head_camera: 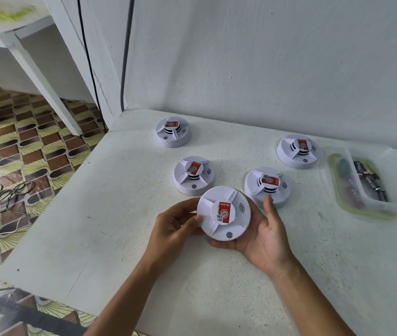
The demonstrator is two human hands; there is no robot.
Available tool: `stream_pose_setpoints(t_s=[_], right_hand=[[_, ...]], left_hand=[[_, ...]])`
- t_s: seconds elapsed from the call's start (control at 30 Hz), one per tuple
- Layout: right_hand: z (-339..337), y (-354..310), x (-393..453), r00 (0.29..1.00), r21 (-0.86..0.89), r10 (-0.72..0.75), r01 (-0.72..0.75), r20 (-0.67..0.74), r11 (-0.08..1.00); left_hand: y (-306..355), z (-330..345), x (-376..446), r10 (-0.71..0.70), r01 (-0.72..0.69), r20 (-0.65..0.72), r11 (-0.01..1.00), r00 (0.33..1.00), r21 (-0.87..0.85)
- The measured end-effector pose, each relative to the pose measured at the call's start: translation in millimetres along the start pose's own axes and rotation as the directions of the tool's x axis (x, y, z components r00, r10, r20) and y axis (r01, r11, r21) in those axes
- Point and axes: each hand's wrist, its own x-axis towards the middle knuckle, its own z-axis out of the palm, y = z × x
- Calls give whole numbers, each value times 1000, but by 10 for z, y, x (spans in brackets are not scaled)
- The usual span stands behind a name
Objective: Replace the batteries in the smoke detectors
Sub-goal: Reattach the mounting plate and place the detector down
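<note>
We see a big white table [129,238] against a white wall [265,57]. On the right side of the table sits a clear plastic tray [338,190] with two parts. The left part holds something long, red and green [349,184]; it is too blurry for us to say what it is. The right part holds dark batteries [370,181] lying side by side.

Four round white smoke detectors rest on the table: one at the back left [172,131], one at the back right [297,151], one in the middle left [194,175] and one in the middle right [267,186].

A fifth smoke detector [223,213] is held up over the table, face up, with its red sticker [224,212] showing. Our left hand [174,230] curls around its left edge. Our right hand [261,235] cups it from below, fingers spread wide.
</note>
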Motion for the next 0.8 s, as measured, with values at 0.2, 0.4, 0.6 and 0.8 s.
stream_pose_setpoints(t_s=[0.2, 0.4, 0.6, 0.8], right_hand=[[22, 2, 6, 1000, -27, -7, 7, -10, 1000], [34, -4, 8, 1000, -30, 11, -11, -19, 999], [22, -4, 5, 1000, -46, 12, -13, -24, 999], [10, 1, 8, 999, -56, 18, -19, -28, 998]], left_hand=[[-18, -3, 2, -3, 3, -2, 1000, 1000, -15], [-44, -15, 6, -10, 10, -1, 1000, 1000, -27], [-34, -3, 5, 0, 0, -7, 1000, 1000, -5], [-28, -1, 6, -1, 1, -8, 1000, 1000, 7]])
